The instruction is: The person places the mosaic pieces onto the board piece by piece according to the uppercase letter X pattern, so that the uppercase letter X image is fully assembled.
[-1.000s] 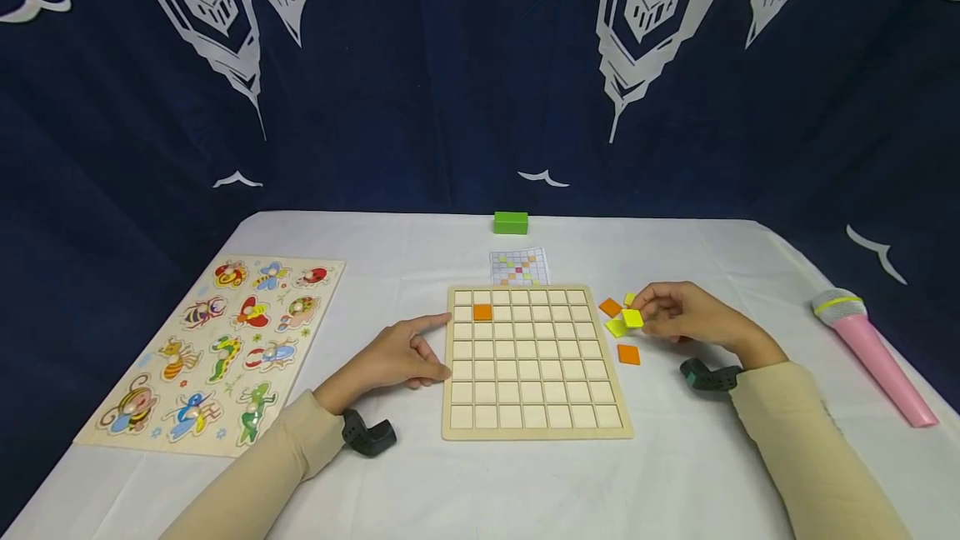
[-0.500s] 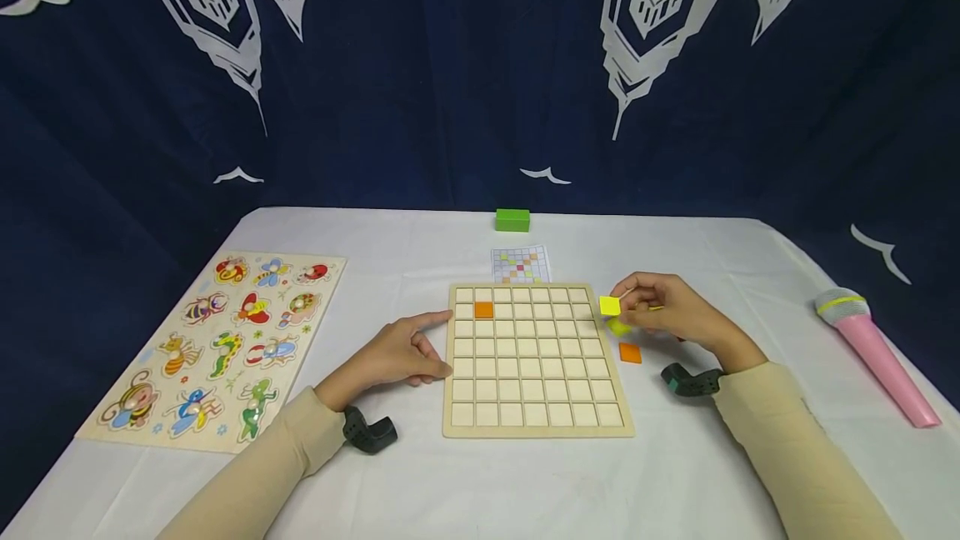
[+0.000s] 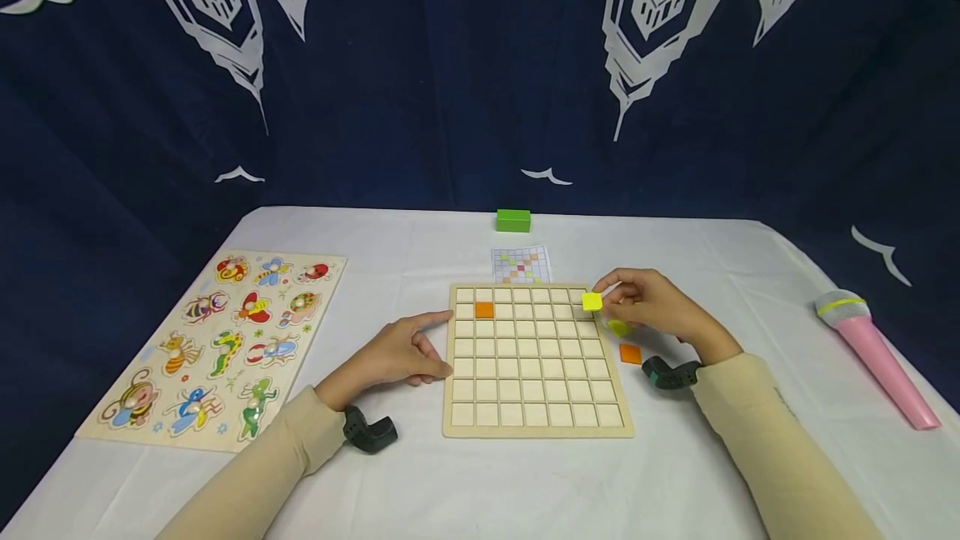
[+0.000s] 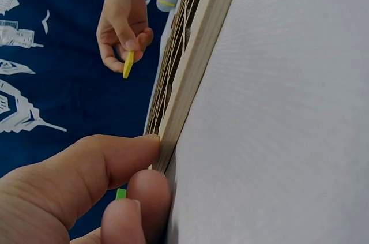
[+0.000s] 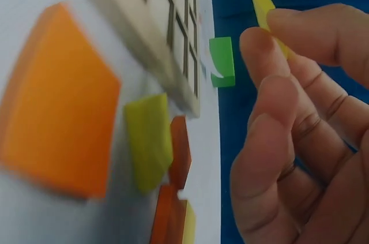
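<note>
Yellow tile pinched over the board's two-o'clock corner

The yellow tile (image 3: 592, 302) is up in the right hand (image 3: 645, 302), nipped between thumb and fingertip along its three-o'clock side. It overlaps the far-right corner of the board (image 3: 538, 432) in the head view, and the left wrist view shows it held clear of the grid. The left hand (image 3: 390, 352) grips nothing; a fingertip and thumb touch the board's nine-o'clock edge.

The tile looks light and stiff, probably painted wood: hard to break, but smooth enough to twist if held by one corner. Opposite edges would make the surest hold, with the leading side left bare. The board seems light too, and could slide on the worktop (image 3: 420, 482) unless steadied at its rim.

The tile's face is roughly square, so it has no clear long axis; its free side points to nine o'clock and its broad face is turned towards the head camera. Its exact tilt is hard to judge from here. The board is likewise near square, its side edges running roughly from six to twelve o'clock. Just outside its three-o'clock edge lie a loose orange tile (image 3: 630, 353) and a lime tile (image 3: 618, 328).
</note>
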{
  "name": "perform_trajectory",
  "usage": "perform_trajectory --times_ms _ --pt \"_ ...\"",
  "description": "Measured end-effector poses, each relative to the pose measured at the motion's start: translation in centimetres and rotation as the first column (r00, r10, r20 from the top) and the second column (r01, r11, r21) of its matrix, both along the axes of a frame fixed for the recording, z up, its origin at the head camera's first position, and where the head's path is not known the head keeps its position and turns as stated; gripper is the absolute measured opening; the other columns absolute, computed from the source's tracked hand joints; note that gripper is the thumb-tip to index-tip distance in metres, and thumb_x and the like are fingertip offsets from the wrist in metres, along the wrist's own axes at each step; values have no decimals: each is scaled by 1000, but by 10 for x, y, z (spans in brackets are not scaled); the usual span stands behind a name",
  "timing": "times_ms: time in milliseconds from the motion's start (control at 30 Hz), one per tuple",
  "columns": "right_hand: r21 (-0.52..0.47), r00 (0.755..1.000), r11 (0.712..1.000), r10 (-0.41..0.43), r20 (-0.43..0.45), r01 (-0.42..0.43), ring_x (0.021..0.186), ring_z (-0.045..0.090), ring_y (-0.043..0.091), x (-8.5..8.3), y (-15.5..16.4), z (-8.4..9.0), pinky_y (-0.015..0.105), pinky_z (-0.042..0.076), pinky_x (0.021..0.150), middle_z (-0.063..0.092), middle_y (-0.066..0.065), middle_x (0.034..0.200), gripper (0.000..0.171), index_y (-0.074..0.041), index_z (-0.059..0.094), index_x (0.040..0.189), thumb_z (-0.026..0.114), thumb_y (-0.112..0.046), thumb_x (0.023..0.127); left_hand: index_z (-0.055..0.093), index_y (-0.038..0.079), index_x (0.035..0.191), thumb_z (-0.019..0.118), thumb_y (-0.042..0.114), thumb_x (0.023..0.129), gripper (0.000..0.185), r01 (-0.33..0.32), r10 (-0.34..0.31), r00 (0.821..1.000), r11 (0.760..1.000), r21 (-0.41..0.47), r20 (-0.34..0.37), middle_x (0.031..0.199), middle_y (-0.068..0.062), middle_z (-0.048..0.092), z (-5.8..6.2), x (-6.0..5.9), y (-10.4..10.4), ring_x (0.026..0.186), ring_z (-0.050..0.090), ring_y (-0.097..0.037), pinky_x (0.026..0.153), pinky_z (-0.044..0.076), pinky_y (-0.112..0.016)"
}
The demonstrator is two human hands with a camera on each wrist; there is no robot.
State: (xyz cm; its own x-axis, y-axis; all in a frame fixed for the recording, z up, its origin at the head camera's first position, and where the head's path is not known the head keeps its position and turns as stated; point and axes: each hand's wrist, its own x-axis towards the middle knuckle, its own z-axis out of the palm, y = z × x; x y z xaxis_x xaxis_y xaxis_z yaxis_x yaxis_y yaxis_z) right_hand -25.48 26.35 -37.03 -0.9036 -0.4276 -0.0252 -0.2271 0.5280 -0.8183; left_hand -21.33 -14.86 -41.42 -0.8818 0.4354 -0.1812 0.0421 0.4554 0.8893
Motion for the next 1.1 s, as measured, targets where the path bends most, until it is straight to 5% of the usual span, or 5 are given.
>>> perform_trajectory --times_ms 600,1100 --pt "92 996 996 13 90 -21 65 56 16 -18 -31 -5 28 49 59 73 5 87 33 9 68 124 78 -5 96 43 1 164 88 7 85 91 2 -2 1000 1000 11 16 79 -4 74 -1 0 1 56 63 -10 57 56 -23" --pt "118 997 992 34 71 -42 64 56 16 -18 -41 -4 28 51 57 70 5 89 28 7 70 121 78 -3 96 44 2 163 89 9 85 91 1 -1 1000 1000 -2 3 79 -4 75 -1 -2 -1 57 63 -10 57 56 -24"
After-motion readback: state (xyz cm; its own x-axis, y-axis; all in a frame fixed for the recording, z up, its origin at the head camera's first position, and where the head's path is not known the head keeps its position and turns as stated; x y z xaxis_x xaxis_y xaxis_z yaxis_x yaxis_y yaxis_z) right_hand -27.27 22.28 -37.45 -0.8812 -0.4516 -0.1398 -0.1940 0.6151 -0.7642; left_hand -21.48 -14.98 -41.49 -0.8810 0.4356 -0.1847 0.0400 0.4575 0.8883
